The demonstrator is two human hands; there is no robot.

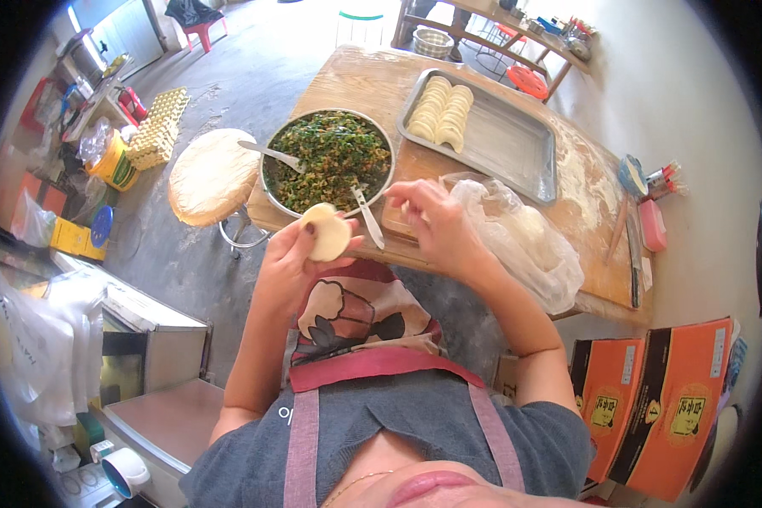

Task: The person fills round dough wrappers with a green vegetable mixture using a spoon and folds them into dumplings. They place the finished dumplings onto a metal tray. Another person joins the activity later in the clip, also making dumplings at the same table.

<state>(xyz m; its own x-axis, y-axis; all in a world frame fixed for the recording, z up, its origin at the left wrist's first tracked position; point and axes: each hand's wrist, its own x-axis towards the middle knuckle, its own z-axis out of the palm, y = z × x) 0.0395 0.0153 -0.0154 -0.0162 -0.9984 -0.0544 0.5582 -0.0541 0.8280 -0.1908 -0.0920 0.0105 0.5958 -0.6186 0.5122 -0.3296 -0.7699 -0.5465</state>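
My left hand (298, 247) holds a round, flat dough wrapper (326, 233) at the near edge of a metal bowl (390, 166) of chopped green filling (330, 152). Two spreader-like utensils rest in the bowl, one pointing left (270, 152), the other (371, 222) leaning over the near rim. To the right of the bowl, my right hand (428, 213) hovers with bent fingers; nothing shows clearly between them. Beside it lies a clear plastic bag (533, 247) with pale dough inside. Behind, a metal tray (514, 143) carries two rows of folded dumplings (441, 111).
The wooden table (349, 73) has flour, a rolling pin (617, 228) and a long blade (634, 260) at its right. A round covered stool (213, 178) stands left of the bowl. Orange cartons (679, 406) stand at lower right, egg trays (159, 127) at left.
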